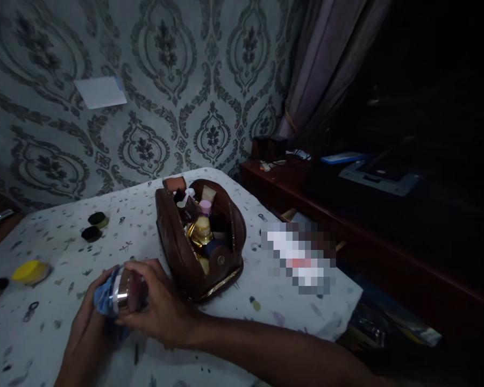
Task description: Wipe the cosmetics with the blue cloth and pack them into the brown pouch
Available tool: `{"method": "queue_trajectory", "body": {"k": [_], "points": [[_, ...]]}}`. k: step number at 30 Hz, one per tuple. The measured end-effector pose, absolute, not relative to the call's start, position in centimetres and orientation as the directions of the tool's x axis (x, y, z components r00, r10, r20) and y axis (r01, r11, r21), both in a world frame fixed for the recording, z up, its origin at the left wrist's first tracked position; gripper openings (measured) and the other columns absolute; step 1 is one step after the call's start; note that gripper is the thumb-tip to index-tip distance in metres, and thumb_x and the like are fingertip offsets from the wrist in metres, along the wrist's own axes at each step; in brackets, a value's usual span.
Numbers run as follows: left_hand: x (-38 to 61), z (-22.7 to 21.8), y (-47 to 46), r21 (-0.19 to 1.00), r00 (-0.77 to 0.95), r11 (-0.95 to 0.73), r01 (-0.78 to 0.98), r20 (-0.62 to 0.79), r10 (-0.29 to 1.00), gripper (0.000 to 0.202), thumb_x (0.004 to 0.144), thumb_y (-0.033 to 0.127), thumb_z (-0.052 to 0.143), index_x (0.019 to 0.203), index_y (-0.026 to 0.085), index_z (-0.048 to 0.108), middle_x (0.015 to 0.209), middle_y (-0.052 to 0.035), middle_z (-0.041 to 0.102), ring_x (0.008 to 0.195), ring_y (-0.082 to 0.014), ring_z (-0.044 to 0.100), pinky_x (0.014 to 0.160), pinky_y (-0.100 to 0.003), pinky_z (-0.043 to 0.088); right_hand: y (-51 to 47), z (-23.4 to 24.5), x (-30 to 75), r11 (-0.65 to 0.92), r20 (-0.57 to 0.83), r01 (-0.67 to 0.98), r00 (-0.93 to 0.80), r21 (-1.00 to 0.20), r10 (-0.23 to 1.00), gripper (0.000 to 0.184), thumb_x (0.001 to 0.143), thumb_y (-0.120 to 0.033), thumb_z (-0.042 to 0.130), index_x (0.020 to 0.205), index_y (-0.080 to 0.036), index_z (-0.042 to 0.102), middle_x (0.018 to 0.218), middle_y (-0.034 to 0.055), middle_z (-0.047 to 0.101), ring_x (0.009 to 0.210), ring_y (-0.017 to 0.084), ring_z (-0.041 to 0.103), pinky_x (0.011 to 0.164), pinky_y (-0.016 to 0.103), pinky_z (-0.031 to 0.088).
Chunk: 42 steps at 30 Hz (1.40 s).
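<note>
While hands grip container, cosmetics inside bag

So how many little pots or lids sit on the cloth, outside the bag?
3: a yellow one at the left, and a greenish one and a black one together farther back. The blurred patch may hide more.

Location type: a room in a home. Indicators are as follows. Wallpaper with an ornamental medallion pattern covers the wall across the upper left and centre of the frame. A gathered curtain hangs at upper right. A white cloth with a small plant print covers the surface below. Dark reddish wooden furniture stands at right. An open brown bag at centre contains personal-care containers.
</note>
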<state>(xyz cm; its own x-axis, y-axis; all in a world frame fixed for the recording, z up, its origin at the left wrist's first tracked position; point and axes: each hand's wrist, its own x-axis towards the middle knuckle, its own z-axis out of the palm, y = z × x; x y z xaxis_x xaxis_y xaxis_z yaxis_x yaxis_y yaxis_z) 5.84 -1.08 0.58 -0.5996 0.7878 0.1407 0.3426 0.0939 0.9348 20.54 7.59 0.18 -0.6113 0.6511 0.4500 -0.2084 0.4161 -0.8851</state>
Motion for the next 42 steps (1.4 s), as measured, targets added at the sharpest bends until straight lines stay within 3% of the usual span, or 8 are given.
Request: {"method": "queue_trajectory", "body": {"k": [3,6,10,18,25,31,36,42], "points": [[5.8,0.0,-0.4,0.976,-0.555,0.129,0.176,-0.01,0.832,0.07,0.081,0.068,0.057,0.135,0.022,0.055,0.132,-0.0098,0.066,0.117,-0.0307,0.066,0.086,-0.035,0.06,7.6,0.3,20.6,0.457,0.454,-0.163,-0.608,-0.874,0.651,0.082,0.067,-0.018,0.086,0.138,-0.024,0.046,0.131,0.0094,0.051,0.126,0.023,0.05,0.11,0.04,0.041],[6.0,-0.4,-0.1,0.994,-0.476,0.042,0.097,0.009,0.879,0.081,0.078,0.076,0.054,0.136,0.02,0.052,0.131,-0.0138,0.066,0.113,-0.0321,0.067,0.092,-0.042,0.058,7.6,0.1,20.6,0.45,0.42,-0.116,-0.614,-0.886,0.668,0.08,0.068,-0.02,0.085,0.138,-0.022,0.045,0.13,0.0106,0.05,0.125,0.024,0.05,0.11,0.043,0.041],[6.7,0.2,-0.4,0.984,-0.461,0.036,0.172,0.048,0.886,0.073,0.08,0.067,0.062,0.136,0.022,0.052,0.139,-0.0108,0.061,0.127,-0.031,0.058,0.11,-0.042,0.045,7.6,-0.2,20.4,0.455,0.418,-0.103,-0.611,-0.884,0.672,0.072,0.073,-0.021,0.079,0.136,-0.021,0.044,0.126,0.0101,0.051,0.12,0.024,0.052,0.107,0.042,0.043],[6.4,0.8,-0.7,0.954,-0.415,-0.074,0.29,0.195,0.889,0.067,0.086,0.066,0.055,0.134,0.019,0.053,0.137,-0.0119,0.06,0.128,-0.0309,0.056,0.114,-0.045,0.038,7.8,-0.8,20.0,0.456,0.42,-0.129,-0.66,-0.88,0.623,0.076,0.072,-0.023,0.081,0.138,-0.024,0.043,0.121,0.0073,0.052,0.113,0.022,0.056,0.1,0.039,0.047],[5.7,-1.0,-0.5,0.979,-0.446,-0.009,0.201,0.1,0.889,0.069,0.087,0.075,0.042,0.12,0.018,0.063,0.114,-0.0109,0.071,0.112,-0.0298,0.064,0.105,-0.044,0.047,7.9,-0.5,20.3,0.759,0.611,-0.091,-0.657,-0.645,0.441,0.056,0.086,-0.017,0.065,0.138,-0.025,0.046,0.128,0.0117,0.049,0.124,0.025,0.05,0.104,0.042,0.047],[6.0,0.0,-0.8,0.979,-0.409,0.018,0.204,0.069,0.91,0.067,0.091,0.069,0.042,0.129,0.017,0.057,0.102,-0.0097,0.072,0.092,-0.0266,0.068,0.09,-0.043,0.055,7.7,-0.4,20.1,0.642,0.516,-0.073,-0.666,-0.763,0.538,0.069,0.076,-0.016,0.076,0.137,-0.026,0.046,0.122,0.0092,0.053,0.115,0.024,0.056,0.099,0.042,0.05],[6.0,0.6,-1.0,0.949,-0.371,-0.076,0.307,0.193,0.908,0.059,0.09,0.062,0.049,0.13,0.019,0.052,0.125,-0.0105,0.065,0.113,-0.0278,0.064,0.101,-0.043,0.05,7.6,0.0,20.0,0.465,0.4,-0.087,-0.662,-0.881,0.633,0.076,0.066,-0.022,0.084,0.132,-0.024,0.048,0.121,0.0074,0.057,0.113,0.024,0.058,0.097,0.041,0.05],[5.7,0.4,-1.3,0.907,-0.403,-0.099,0.408,0.277,0.873,0.054,0.087,0.057,0.053,0.125,0.019,0.055,0.126,-0.0104,0.063,0.117,-0.0294,0.062,0.103,-0.043,0.05,7.4,0.2,20.2,0.453,0.412,-0.12,-0.658,-0.883,0.63,0.085,0.058,-0.027,0.09,0.133,-0.023,0.049,0.12,0.0066,0.058,0.11,0.022,0.058,0.096,0.038,0.051]]}}
